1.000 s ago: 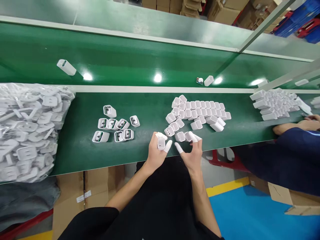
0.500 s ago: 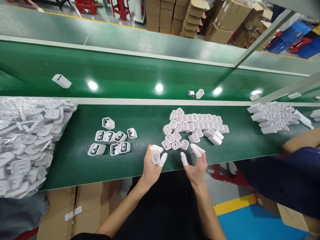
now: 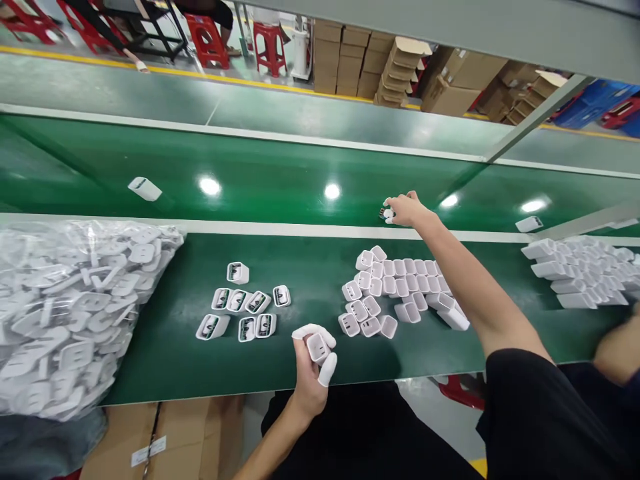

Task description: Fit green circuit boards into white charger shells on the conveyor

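Observation:
In my left hand (image 3: 311, 373) is a white plastic charger housing (image 3: 318, 348), held between thumb and fingers with its open end facing up. White finger cots cover the fingertips. My right hand (image 3: 404, 209) reaches far over the green belt, its fingertips closed around a small circuit board (image 3: 386, 213) with a white part on it. A cluster of empty white housings (image 3: 400, 268) stands on the near worktop, partly behind my right forearm. To the left, several housings with boards inside (image 3: 239, 301) stand in a loose group.
A clear bag of flat white plastic parts (image 3: 85, 313) lies at the left. Single housings rest on the green belt (image 3: 270, 180), including a filled one (image 3: 145, 189) at left. Another stack of housings (image 3: 580, 273) is at right, near another person's arm (image 3: 620, 343). A metal post slants across the right.
My right hand has moved from beside the near housings out to the belt and closed on the circuit board. My left hand still holds its housing, turned slightly. The view has shifted.

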